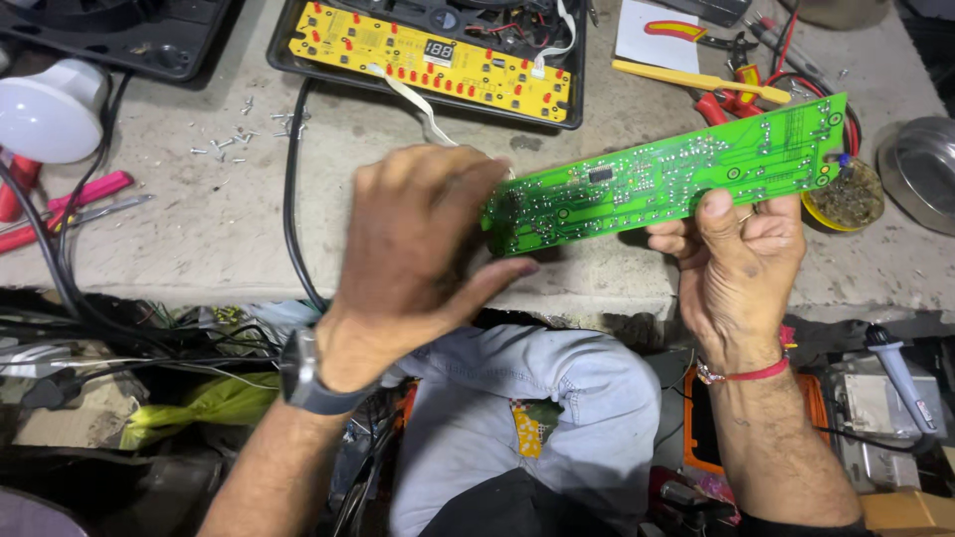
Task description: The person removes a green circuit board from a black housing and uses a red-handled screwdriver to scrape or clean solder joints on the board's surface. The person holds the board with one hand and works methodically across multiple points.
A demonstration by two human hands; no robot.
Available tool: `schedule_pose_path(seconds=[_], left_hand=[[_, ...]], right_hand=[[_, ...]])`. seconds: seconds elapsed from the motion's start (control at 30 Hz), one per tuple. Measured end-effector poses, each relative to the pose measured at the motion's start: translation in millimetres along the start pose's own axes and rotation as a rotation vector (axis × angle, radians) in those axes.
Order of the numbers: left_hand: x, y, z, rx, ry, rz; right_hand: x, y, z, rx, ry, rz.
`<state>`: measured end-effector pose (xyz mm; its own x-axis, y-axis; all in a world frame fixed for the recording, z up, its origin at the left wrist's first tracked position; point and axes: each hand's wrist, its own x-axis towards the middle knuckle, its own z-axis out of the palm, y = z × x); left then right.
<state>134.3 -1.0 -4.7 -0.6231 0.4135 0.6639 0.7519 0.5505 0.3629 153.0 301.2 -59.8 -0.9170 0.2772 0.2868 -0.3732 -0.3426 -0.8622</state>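
I see a grey desk [229,229]. Around the yellow control board [428,62]: loose screws [239,134] to its left, yellow tweezers [701,80] right, black cable [291,189] below.

A long green circuit board [662,179], solder side up, tilted above the bench.

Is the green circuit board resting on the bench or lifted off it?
Lifted. The green circuit board is held tilted above the bench, solder side up, gripped by the left hand and right hand at its ends.
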Motion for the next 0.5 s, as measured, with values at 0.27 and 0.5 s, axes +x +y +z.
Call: schedule_pose_path(seconds=[0.27, 0.5], left_hand=[[-5, -24, 32, 0.002, -0.093, 0.142], [-8, -43, 40, -0.122, -0.124, 0.117]], right_hand=[[-1, -16, -9, -0.037, -0.113, 0.110], [12, -28, -45, -0.134, -0.019, 0.065]])
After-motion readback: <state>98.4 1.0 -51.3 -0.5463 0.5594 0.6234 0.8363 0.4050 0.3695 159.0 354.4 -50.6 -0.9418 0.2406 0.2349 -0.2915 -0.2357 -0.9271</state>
